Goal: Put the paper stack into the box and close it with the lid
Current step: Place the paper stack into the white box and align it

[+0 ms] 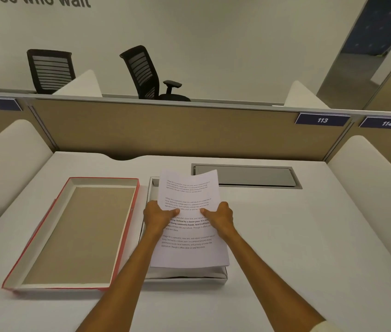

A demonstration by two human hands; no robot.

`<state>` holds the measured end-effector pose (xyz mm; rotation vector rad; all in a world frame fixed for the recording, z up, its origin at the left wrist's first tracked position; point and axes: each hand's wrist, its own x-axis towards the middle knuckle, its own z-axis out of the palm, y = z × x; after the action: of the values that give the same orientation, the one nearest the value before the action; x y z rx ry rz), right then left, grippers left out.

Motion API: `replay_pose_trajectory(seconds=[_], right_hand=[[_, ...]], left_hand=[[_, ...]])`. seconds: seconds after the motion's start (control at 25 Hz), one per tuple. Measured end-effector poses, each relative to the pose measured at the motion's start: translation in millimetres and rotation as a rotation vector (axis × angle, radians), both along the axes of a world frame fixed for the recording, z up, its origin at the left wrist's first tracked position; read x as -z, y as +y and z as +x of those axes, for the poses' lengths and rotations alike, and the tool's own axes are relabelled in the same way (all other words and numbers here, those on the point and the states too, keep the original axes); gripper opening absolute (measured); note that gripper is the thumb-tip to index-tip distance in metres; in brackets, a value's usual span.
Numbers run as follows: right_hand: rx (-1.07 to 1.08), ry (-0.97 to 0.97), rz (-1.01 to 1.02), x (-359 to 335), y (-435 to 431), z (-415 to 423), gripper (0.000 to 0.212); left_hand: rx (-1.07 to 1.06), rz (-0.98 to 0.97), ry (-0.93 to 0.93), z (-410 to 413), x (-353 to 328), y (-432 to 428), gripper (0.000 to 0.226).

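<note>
A white printed paper stack (188, 254) hangs just above a shallow white box (187, 275) in the middle of the desk. My left hand (157, 218) grips the stack's left edge and my right hand (220, 218) grips its right edge, thumbs on top. The stack's far end curls upward and hides most of the box's inside. To the left lies the lid (77, 233), upside down, with a red outer rim and a brown inside.
A grey cable hatch (246, 176) is set into the desk behind the box. Tan partitions with number plates 112, 113 and 114 close off the back. White side dividers flank the desk. Black office chairs stand beyond the partition.
</note>
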<state>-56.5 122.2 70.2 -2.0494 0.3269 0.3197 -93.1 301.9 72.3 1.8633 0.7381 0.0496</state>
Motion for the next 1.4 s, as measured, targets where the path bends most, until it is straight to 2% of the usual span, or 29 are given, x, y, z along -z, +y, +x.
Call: replay_pose_trajectory(seconds=[0.36,0.68,1.4], right_hand=[[-0.039,0.072,-0.013,21,17,8,0.052],[-0.049,0.128,-0.008,34,24,13,0.040],[-0.124,0.124,-0.118,54,35,28,0.027]], left_hand=[[0.015,-0.018,0.016,6,27,16,0.035],[0.031,-0.039,0.025,14,43,22,0.033],[0.011,-0.067,0.050,23,65,29,0.034]])
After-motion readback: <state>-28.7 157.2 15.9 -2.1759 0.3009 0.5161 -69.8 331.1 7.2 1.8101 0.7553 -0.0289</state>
